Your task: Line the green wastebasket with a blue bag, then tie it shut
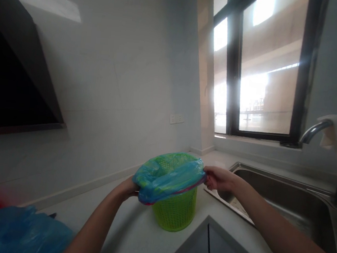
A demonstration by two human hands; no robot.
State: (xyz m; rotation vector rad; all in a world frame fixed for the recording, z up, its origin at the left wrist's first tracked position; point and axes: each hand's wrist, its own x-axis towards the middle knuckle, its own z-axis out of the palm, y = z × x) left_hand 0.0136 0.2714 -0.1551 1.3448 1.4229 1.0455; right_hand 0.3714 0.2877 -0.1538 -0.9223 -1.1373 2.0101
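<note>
We saw a steel sink [285, 196] set into the pale desk [143, 241], a curved tap [312, 132] over it, a dark-framed window [261, 64] behind, a wall socket [176, 118], a black hood [9, 84], and crumpled blue plastic [16, 231] lower left.

Basket [175, 210] on counter [140, 241] — sink [285, 196] right
</note>
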